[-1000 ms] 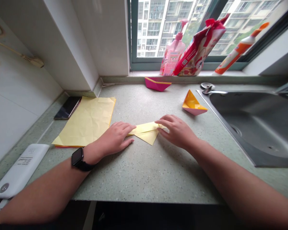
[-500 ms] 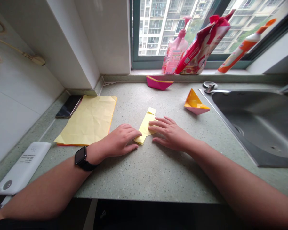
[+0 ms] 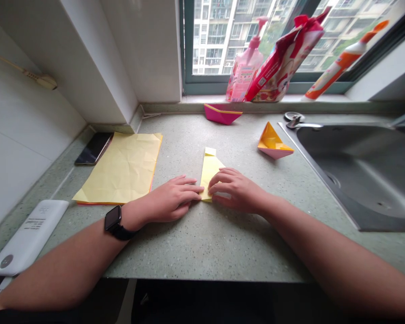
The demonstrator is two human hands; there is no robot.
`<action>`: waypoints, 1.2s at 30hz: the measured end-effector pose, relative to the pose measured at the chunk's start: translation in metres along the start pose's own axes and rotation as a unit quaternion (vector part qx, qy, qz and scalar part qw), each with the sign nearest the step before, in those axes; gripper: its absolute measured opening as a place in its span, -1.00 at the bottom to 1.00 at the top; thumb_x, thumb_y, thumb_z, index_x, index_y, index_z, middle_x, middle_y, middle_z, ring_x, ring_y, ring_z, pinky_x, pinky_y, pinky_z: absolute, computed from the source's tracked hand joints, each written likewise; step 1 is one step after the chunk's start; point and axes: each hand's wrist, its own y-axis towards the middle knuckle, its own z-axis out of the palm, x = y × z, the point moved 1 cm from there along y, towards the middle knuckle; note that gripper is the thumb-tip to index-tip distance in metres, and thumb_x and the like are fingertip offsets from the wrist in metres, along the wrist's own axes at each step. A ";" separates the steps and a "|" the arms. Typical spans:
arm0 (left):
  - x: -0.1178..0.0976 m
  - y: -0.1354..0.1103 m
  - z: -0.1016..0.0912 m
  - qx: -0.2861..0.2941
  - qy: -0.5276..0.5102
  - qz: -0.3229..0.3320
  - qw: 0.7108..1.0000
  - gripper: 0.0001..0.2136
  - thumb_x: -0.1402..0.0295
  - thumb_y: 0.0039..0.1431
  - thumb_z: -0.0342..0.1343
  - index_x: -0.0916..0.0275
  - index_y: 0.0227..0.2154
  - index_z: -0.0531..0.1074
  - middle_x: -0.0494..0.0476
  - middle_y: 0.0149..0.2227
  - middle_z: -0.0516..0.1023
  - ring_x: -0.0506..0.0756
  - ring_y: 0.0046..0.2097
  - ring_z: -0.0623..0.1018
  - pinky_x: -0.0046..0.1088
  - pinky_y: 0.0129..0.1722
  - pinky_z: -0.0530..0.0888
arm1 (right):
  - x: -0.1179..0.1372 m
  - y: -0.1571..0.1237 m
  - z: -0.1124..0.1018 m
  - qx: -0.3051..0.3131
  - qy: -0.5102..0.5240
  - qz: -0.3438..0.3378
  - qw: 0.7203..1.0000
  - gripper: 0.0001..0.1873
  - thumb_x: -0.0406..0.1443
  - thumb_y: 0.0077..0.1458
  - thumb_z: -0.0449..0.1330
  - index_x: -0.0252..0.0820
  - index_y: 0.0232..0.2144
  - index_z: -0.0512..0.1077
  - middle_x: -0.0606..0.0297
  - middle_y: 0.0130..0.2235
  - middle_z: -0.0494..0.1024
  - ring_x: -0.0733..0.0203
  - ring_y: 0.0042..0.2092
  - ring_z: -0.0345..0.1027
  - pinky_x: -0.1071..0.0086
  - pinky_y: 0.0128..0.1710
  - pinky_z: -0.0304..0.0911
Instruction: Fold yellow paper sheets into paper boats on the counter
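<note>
A folded yellow paper piece (image 3: 209, 170) lies on the speckled green countertop (image 3: 195, 243), its long side pointing away from me. My left hand (image 3: 170, 201), with a black watch on the wrist, presses its fingertips on the piece's near left edge. My right hand (image 3: 236, 191) rests its fingers on the near right part of the same piece. Both hands lie flat and meet at the paper's near end.
A stack of yellow sheets (image 3: 121, 167) and a dark phone (image 3: 93, 148) lie to the left, with a white power bank (image 3: 27, 238) nearer. An orange-pink paper boat (image 3: 273, 143), a pink paper boat (image 3: 221, 113), a steel sink (image 3: 357, 166) and bottles on the sill (image 3: 246, 72) surround the hands.
The folded yellow piece was turned from lying crosswise to pointing away from me. Both hands moved together onto its near end.
</note>
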 end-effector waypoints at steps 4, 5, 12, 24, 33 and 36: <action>-0.002 0.001 -0.001 -0.001 0.003 0.006 1.000 -0.61 0.51 0.44 0.10 0.10 0.22 0.57 0.19 0.35 0.60 0.32 0.41 0.50 0.19 0.51 0.30 | -0.001 0.002 -0.001 0.009 0.005 0.026 1.000 -0.83 -0.27 0.48 0.21 -0.03 -0.15 0.63 0.26 -0.10 0.73 0.09 -0.07 0.58 0.09 0.11 0.41; -0.002 0.001 -0.001 0.002 -0.001 0.004 1.000 -0.60 0.52 0.43 0.09 0.09 0.23 0.56 0.19 0.34 0.61 0.31 0.39 0.51 0.20 0.51 0.29 | -0.001 0.002 -0.002 0.012 0.006 0.032 0.999 -0.82 -0.28 0.47 0.21 -0.03 -0.16 0.63 0.26 -0.11 0.73 0.09 -0.07 0.57 0.10 0.10 0.41; 0.000 -0.001 0.002 0.018 -0.015 -0.024 0.999 -0.49 0.59 0.35 0.07 0.08 0.29 0.46 0.17 0.38 0.57 0.29 0.45 0.47 0.21 0.57 0.16 | -0.002 0.002 -0.001 0.016 0.009 0.045 0.999 -0.81 -0.28 0.46 0.21 -0.02 -0.17 0.64 0.25 -0.11 0.71 0.09 -0.07 0.55 0.13 0.07 0.39; 0.001 -0.001 0.002 0.032 -0.013 -0.027 0.999 -0.46 0.66 0.24 0.07 0.06 0.20 0.52 0.13 0.43 0.52 0.28 0.48 0.45 0.29 0.57 0.11 | -0.003 -0.002 0.000 0.023 0.015 0.043 0.999 -0.82 -0.31 0.42 0.31 0.06 -0.07 0.71 0.21 -0.02 0.68 0.05 0.01 0.54 0.11 0.07 0.41; -0.001 0.000 0.000 0.025 -0.023 -0.027 0.999 -0.44 0.63 0.27 0.08 0.04 0.26 0.51 0.15 0.41 0.54 0.29 0.46 0.47 0.31 0.57 0.13 | 0.000 0.001 0.003 0.027 0.015 0.047 0.998 -0.83 -0.33 0.42 0.27 0.03 -0.08 0.66 0.22 -0.03 0.68 0.06 0.00 0.53 0.10 0.11 0.39; -0.001 0.000 0.000 0.020 -0.025 -0.033 0.999 -0.43 0.64 0.27 0.06 0.07 0.27 0.49 0.18 0.38 0.57 0.29 0.45 0.48 0.31 0.57 0.14 | -0.001 0.003 0.005 0.019 0.017 0.061 0.998 -0.85 -0.35 0.42 0.25 -0.02 -0.09 0.62 0.22 -0.07 0.68 0.06 -0.03 0.54 0.12 0.08 0.39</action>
